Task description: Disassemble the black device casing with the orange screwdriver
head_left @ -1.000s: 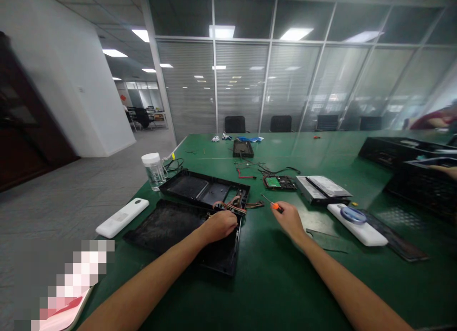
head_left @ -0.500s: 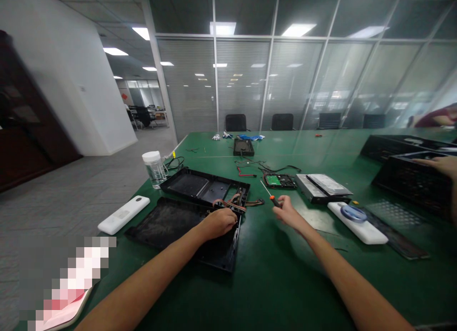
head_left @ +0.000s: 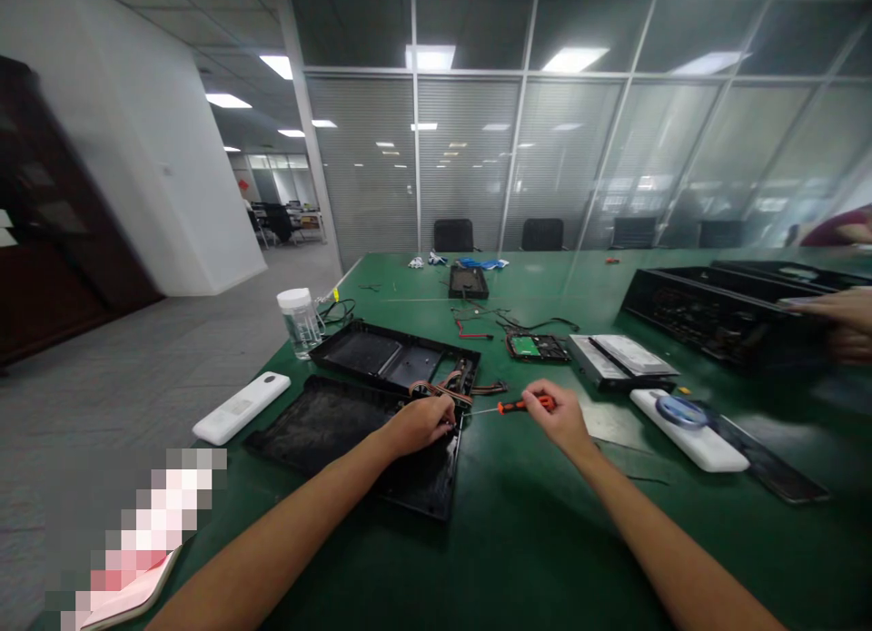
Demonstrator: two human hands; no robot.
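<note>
Pointing sideways at the left fingers, the screwdriver [head_left: 510, 407] lies almost flat in the right hand [head_left: 557, 419]. The right fingers are clamped on its orange and black handle, and its thin tip ends just beside the left fingers. I can't tell if the tip touches anything.

The left hand [head_left: 421, 424] has its fingers curled close together over the right edge of the black panel [head_left: 310, 424]. I can't tell if they pinch some little thing.

Some of the work looks done. The black panel lies flat under the left hand, and the black tray [head_left: 358, 348] sits open just past those fingers. Some looks left to do: the stripy wires [head_left: 428, 389] bunch at the tray's near right corner, right behind the left fingers, and the tool points at a spot near there. No loose screw is big enough to see.

Past the right fingers, the green circuit board [head_left: 526, 346] lies on the table [head_left: 524, 540], with the silver box [head_left: 617, 351] to its right.

The left arm reaches in from the low left, back of the hand up. The right arm comes from the low right, hand turned in toward the other.
</note>
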